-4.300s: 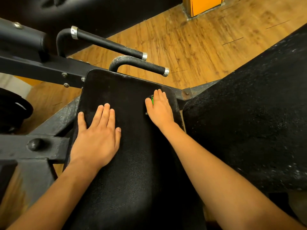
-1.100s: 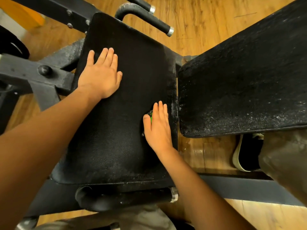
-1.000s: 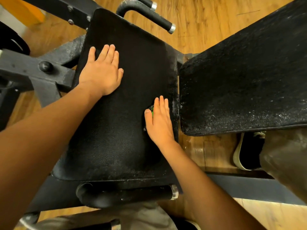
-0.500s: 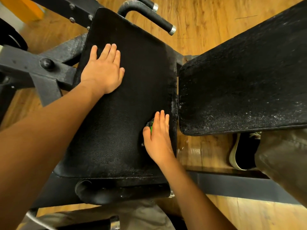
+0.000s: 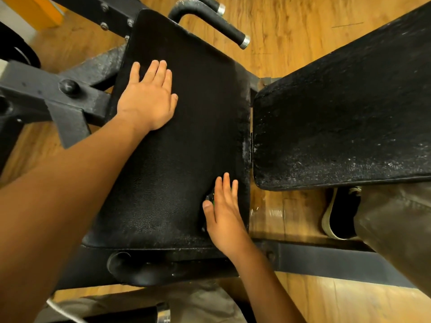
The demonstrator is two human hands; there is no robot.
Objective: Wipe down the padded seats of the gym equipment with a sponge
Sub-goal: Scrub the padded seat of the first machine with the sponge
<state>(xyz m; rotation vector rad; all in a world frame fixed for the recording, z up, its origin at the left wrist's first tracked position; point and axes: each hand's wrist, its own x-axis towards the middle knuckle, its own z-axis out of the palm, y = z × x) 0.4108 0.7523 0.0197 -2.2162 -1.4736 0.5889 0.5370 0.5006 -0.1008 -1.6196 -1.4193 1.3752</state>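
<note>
A black padded seat (image 5: 186,136) fills the middle of the head view. My left hand (image 5: 149,99) lies flat on its upper left part, fingers apart, holding nothing. My right hand (image 5: 225,217) presses flat near the seat's lower right edge, covering a sponge (image 5: 211,197) of which only a sliver of green and dark shows beside the thumb. A second black pad (image 5: 338,117), speckled with white dust, lies to the right across a narrow gap.
Black steel frame bars (image 5: 46,94) run at the left, and a crossbar (image 5: 338,259) lies at the lower right. A foam-covered handle (image 5: 210,17) sticks out beyond the seat. A roller pad (image 5: 140,269) sits under the seat's near edge. My shoe (image 5: 338,213) stands on the wooden floor.
My right hand has slid the sponge down along the seat's right edge toward the near end. My left hand has stayed flat on the upper left of the seat.
</note>
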